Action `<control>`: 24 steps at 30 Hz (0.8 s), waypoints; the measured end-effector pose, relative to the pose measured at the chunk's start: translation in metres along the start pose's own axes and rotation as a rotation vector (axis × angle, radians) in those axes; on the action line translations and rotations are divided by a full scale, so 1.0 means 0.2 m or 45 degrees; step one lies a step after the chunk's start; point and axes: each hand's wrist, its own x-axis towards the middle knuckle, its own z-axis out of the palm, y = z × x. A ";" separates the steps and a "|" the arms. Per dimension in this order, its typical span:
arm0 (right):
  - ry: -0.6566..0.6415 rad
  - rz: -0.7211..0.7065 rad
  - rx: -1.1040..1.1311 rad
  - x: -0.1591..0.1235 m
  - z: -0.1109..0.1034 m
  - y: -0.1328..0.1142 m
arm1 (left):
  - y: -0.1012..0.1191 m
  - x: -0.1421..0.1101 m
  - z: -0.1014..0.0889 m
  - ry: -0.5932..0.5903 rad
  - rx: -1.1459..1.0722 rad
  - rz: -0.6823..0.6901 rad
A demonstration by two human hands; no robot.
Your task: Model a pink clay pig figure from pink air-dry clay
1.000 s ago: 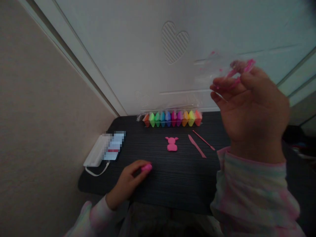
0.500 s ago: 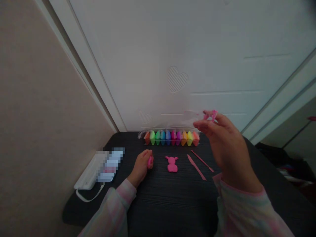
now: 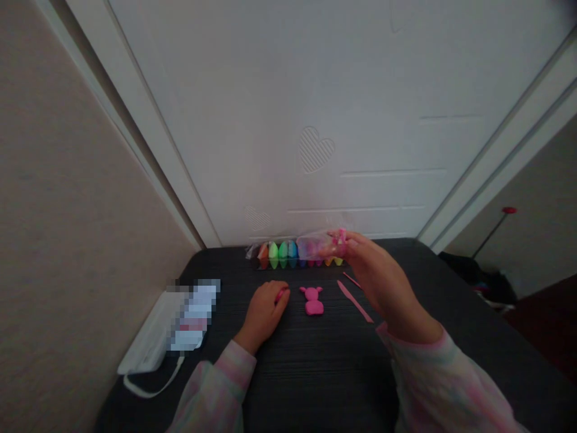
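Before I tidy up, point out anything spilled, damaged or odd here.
Nothing looks spilled or damaged. Only the clear plastic wrapper in the right hand looks slightly odd: it bears pink patches, perhaps clay residue.

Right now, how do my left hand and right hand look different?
Your left hand is low at the dark table; your right hand is raised above it. Your left hand curls around a mostly hidden pink lump; your right hand holds clear plastic with pink marks. Both come out of pastel sleeves.
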 end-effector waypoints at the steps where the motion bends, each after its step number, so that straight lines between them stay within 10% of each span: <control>1: -0.034 0.056 0.100 -0.02 0.01 0.03 | 0.00 0.00 0.01 -0.030 0.050 0.041; 10: -0.273 0.419 0.407 -0.17 0.08 0.36 | 0.00 -0.03 0.00 0.035 0.137 0.211; 17: -0.297 0.480 0.379 -0.23 0.10 0.35 | 0.13 -0.06 0.00 -0.010 -0.148 0.346; 24: -0.089 0.344 0.041 -0.24 0.12 0.37 | 0.16 -0.04 0.05 0.042 -0.163 0.103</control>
